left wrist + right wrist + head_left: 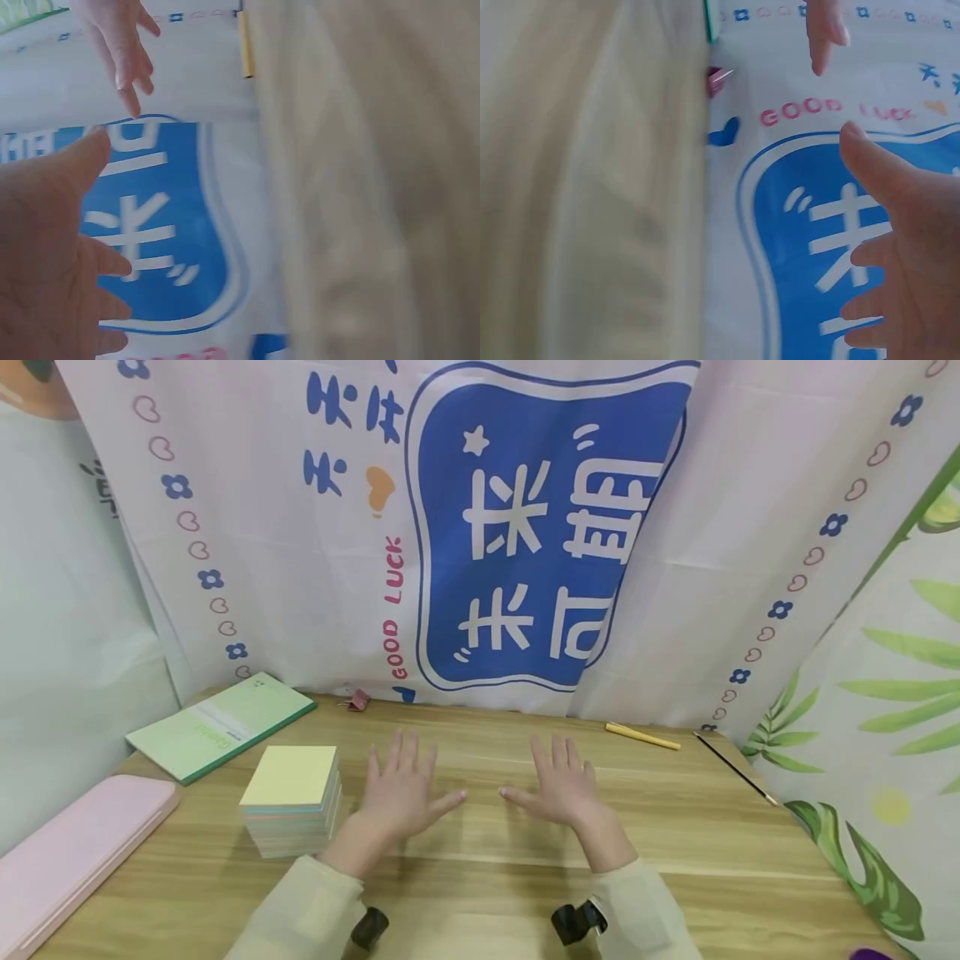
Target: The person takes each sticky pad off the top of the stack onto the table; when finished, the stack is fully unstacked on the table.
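Printed cloth [517, 543] hangs behind the table [480, 893], probably as a screen against the background. Pink case [86, 852] lies along the left edge, green notebook [225, 727] at the back left; both likely parked there to give your arms room.

Your left hand [400, 795] and right hand [564, 793]: 2 mirrored spreads over the middle, backs up, fingers straight and parted, thumbs pointing at each other, neither holding anything. The symmetry reads as a neutral pose. Cannot tell whether your palms touch the wood.

Paper block [291, 802], yellow sheet on top, stands just beside your left wrist, by my judgement for easy reach. Yellow stick [642, 737] and slim dark rod [735, 768] lie back right, seemingly clear of your sleeves. Smallest: pink clip [359, 700], rear edge, near the cloth.
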The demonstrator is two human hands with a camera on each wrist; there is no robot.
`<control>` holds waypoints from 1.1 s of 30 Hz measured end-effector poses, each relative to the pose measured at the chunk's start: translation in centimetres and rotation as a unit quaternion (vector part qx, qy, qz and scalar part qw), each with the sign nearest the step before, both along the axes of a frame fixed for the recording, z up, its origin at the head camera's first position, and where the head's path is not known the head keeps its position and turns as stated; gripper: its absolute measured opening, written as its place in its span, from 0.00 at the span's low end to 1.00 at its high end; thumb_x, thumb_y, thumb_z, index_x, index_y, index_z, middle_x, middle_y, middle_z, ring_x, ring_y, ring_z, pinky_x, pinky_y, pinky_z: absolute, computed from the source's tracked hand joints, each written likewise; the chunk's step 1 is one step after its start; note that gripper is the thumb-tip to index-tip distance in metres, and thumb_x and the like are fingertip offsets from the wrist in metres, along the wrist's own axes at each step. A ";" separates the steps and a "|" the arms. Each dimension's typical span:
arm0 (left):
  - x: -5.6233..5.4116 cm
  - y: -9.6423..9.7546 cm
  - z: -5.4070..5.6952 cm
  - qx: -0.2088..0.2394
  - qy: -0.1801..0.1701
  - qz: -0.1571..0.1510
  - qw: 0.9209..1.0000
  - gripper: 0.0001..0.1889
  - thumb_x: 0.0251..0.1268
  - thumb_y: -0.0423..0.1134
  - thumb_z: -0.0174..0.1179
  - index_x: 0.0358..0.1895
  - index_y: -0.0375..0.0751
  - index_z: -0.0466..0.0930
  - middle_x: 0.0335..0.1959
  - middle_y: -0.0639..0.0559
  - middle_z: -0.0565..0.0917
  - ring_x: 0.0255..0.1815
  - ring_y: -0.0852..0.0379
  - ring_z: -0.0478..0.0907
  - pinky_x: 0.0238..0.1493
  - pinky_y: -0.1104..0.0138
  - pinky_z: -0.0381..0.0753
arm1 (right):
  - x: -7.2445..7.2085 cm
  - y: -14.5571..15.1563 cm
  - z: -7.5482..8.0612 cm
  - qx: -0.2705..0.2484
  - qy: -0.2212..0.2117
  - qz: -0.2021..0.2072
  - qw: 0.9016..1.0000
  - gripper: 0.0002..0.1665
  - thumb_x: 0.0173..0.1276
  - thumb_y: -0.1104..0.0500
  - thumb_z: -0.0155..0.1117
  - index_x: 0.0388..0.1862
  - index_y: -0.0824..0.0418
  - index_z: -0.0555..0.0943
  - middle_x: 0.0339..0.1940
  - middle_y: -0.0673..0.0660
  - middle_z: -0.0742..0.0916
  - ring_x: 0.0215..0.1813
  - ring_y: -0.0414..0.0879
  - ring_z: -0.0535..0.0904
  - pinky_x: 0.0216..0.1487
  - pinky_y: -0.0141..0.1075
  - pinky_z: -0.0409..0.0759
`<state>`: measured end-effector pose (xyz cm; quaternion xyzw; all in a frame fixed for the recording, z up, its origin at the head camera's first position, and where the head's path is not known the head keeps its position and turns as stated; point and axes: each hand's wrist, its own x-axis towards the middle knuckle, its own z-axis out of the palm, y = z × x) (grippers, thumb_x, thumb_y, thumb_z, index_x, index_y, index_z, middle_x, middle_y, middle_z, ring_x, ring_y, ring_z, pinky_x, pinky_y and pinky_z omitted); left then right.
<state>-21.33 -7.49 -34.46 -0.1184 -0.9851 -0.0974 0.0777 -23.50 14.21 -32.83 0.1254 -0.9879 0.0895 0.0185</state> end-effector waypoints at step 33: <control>3.5 -18.8 -2.9 0.448 -0.130 -0.102 0.879 0.48 0.53 0.34 0.58 0.66 0.41 0.28 0.64 0.31 0.35 0.61 0.29 0.33 0.48 0.34 0.41 | 0.9 -18.6 -2.3 -0.402 -0.188 0.223 0.868 0.58 0.44 0.49 0.70 0.68 0.50 0.44 0.66 0.48 0.55 0.64 0.42 0.50 0.59 0.41 0.56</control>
